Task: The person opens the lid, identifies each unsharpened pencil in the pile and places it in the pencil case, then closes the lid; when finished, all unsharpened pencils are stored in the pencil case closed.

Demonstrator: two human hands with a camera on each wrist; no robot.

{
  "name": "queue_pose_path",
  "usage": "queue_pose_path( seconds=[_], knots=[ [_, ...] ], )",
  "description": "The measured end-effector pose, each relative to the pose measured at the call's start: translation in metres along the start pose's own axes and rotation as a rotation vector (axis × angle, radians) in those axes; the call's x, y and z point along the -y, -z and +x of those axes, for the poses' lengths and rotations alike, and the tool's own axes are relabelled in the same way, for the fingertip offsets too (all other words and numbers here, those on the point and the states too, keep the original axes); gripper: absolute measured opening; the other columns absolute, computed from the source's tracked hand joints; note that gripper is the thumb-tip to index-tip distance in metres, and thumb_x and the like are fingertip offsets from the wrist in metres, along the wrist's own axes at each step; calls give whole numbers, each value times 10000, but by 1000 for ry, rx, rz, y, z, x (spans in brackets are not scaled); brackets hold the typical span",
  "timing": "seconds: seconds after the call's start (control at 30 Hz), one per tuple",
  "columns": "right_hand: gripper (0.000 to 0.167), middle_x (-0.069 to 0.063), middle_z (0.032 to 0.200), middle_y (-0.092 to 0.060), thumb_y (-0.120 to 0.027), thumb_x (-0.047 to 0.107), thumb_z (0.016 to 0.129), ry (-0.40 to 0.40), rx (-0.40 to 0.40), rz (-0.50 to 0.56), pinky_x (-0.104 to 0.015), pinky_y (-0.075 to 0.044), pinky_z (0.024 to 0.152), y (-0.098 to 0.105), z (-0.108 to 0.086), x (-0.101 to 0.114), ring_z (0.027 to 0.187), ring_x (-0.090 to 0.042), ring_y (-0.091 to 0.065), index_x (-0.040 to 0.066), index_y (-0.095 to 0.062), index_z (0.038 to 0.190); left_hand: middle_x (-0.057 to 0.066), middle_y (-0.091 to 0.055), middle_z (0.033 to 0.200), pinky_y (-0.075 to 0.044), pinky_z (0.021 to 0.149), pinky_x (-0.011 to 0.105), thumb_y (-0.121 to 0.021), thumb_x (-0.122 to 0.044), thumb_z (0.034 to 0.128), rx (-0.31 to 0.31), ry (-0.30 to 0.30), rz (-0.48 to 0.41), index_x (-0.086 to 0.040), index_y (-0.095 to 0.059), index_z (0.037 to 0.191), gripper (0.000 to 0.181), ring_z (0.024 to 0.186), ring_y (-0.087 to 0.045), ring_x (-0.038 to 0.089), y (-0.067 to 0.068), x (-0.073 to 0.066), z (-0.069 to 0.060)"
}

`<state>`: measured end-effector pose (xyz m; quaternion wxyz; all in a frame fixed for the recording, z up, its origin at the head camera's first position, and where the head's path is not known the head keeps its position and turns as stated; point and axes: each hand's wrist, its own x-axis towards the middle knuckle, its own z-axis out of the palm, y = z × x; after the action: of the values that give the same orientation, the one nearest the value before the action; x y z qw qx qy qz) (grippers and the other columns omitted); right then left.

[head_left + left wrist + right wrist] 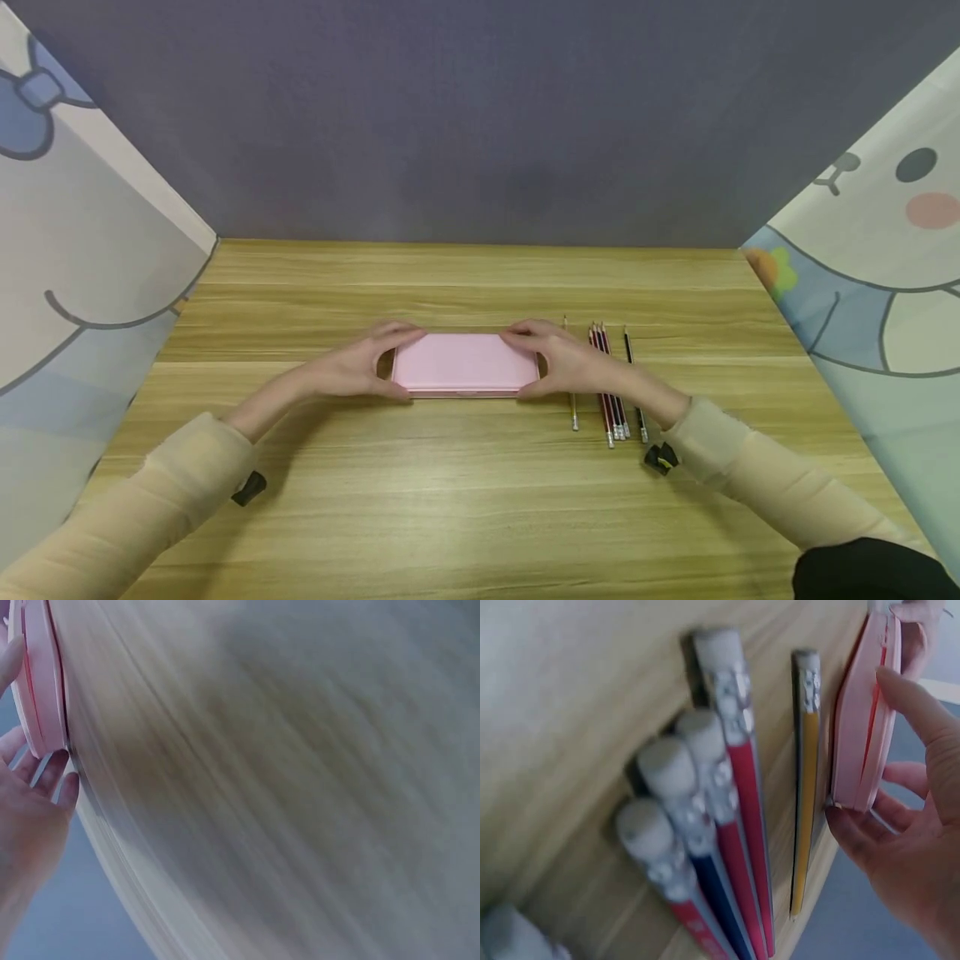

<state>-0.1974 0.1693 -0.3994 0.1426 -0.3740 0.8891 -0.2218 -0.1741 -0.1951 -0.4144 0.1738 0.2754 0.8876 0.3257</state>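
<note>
A pink pencil case (465,362) lies closed on the wooden table, its long side facing the person. My left hand (371,362) grips its left end, thumb at the near edge and fingers at the far edge. At the opposite end my right hand (562,360) grips it the same way. In the right wrist view a red line runs along the side of the case (855,727). Just right of the case lies a yellow pencil (806,787), partly under the right hand in the head view. Further right is a group of red and dark pencils (611,417) with white erasers.
A single black pencil (641,423) lies at the right of the group, under the right forearm. The wooden table (450,500) ends at a dark grey panel (480,125) behind. Cartoon-printed panels (97,250) stand on both sides.
</note>
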Motion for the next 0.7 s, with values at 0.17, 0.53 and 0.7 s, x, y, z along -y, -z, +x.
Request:
queue_pose_path(
  seconds=[0.17, 0.53, 0.7],
  knots=[
    [951, -154, 1553, -487, -903, 446, 759, 16, -39, -54, -524, -391, 1211, -6, 1, 2, 1446, -347, -461, 83, -477, 1528, 89, -404, 1610, -329, 1194, 656, -890, -503, 757, -42, -8, 82, -165, -397, 1584, 1020, 1485, -383, 376, -6, -5, 2],
    [924, -115, 1448, -573, -900, 431, 722, 14, -90, -98, -459, -505, 1114, -11, 2, 3, 1303, -287, -589, 73, -529, 1489, 106, -403, 1614, -342, 1191, 654, -883, -489, 773, -57, 5, 120, -132, -394, 1578, 1007, 1491, -386, 397, -9, -10, 2],
    [937, -116, 1448, -567, -894, 451, 726, 6, -84, -127, -475, -516, 1096, -11, 3, 5, 1297, -297, -592, 74, -516, 1496, 99, -403, 1615, -340, 1191, 657, -886, -480, 774, -57, 7, 126, -131, -390, 1578, 1007, 1494, -383, 395, -9, -10, 1]
  ],
)
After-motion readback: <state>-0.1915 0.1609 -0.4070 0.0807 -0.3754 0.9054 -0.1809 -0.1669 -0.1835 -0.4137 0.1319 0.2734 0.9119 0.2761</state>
